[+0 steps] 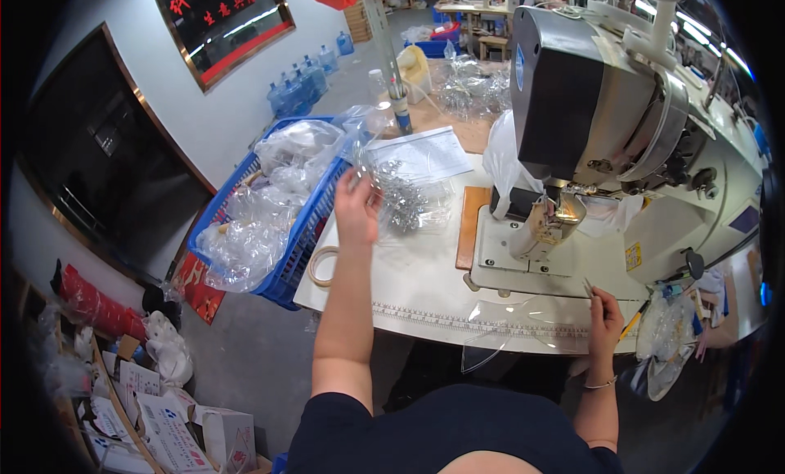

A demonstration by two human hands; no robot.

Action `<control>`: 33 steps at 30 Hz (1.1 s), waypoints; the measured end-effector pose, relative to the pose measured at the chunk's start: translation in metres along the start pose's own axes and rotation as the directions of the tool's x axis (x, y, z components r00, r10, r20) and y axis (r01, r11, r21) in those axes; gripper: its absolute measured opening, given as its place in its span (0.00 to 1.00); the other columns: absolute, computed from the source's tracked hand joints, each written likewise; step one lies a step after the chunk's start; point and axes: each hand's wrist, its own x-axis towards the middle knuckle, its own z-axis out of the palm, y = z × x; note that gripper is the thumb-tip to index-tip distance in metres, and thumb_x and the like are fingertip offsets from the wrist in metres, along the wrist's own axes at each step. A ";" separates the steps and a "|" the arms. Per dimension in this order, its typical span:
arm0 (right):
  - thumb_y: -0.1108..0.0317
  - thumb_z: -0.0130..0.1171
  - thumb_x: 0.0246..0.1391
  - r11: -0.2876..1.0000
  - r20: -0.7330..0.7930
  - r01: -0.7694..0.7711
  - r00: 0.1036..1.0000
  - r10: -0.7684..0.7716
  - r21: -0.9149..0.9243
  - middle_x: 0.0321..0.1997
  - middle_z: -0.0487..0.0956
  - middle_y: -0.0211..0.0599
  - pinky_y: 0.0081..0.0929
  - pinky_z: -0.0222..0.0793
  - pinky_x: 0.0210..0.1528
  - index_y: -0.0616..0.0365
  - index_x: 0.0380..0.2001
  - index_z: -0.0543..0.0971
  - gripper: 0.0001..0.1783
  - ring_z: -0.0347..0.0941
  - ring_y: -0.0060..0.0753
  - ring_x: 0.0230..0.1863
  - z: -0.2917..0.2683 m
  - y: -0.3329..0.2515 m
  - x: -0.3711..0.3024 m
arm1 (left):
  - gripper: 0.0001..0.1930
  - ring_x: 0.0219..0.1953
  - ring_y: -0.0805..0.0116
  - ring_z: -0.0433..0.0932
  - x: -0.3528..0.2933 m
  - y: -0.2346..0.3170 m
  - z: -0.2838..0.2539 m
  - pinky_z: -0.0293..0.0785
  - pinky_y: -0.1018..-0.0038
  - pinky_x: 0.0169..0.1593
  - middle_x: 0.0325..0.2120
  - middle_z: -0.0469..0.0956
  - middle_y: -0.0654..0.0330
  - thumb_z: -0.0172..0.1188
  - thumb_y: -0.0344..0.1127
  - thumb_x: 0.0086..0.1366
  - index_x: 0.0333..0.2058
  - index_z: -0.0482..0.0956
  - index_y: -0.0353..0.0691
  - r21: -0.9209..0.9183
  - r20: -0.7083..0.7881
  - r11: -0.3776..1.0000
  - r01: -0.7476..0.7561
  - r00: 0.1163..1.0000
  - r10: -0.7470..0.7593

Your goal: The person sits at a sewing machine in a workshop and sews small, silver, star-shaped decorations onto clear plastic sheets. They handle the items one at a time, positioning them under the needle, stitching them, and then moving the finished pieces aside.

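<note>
Pinching slim tool (588, 287) near table edge (425, 328): right fingers (602, 299); left fingers' (360, 191) grip unclear, bare tabletop (409, 270) alongside.

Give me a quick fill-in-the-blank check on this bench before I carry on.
1. The basket beside the table is coloured ____.
2. The hand holding the thin tool is the ____ one.
3. Of basket and sewing machine, the left hand is nearer the ____.
4. The silver pile lies nearer the ____ hand.

Missing words: blue; right; basket; left.

One thin tool (587, 287), one sewing machine (609, 106), perhaps seven jugs (288, 98)
</note>
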 end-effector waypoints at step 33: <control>0.72 0.57 0.47 0.787 -0.025 0.149 0.979 -0.205 -0.599 0.28 0.74 0.39 0.26 0.67 0.34 0.63 0.34 0.76 0.10 0.72 0.36 0.30 -0.017 0.030 -0.021 | 0.27 0.37 0.75 0.71 0.132 0.010 -0.042 0.66 0.73 0.39 0.35 0.75 0.65 0.67 0.43 0.49 0.47 0.73 0.42 0.918 0.081 0.355 0.178 0.790 -0.608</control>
